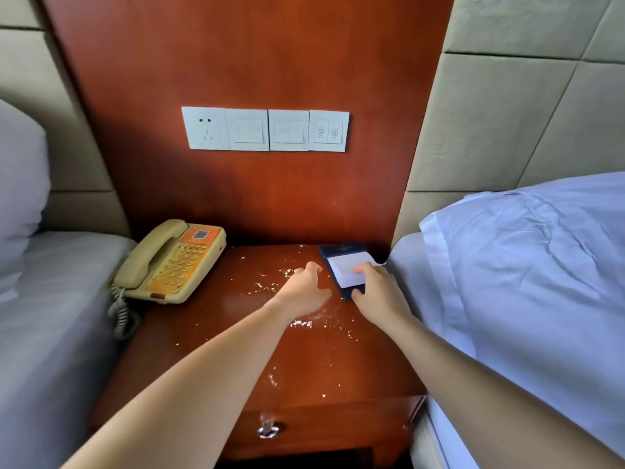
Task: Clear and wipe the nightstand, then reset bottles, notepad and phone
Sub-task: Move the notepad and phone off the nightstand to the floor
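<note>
Right hand (378, 296) gripping navy rectangular pad (342, 252) at 2 o'clock, left hand (304, 287) resting, grip wide, on glossy speckled wood desk (338, 362), boxy beige phone (176, 262) sitting at 10 o'clock

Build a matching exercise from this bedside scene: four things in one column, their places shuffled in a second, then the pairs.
Things
1. phone
2. notepad
3. switch panel
4. drawer handle

Places
A. on the wood wall panel, above the nightstand
B. back right corner of the nightstand top
C. front face of the nightstand, below the top
D. back left corner of the nightstand top

Pairs: 1-D, 2-B, 3-A, 4-C
</note>
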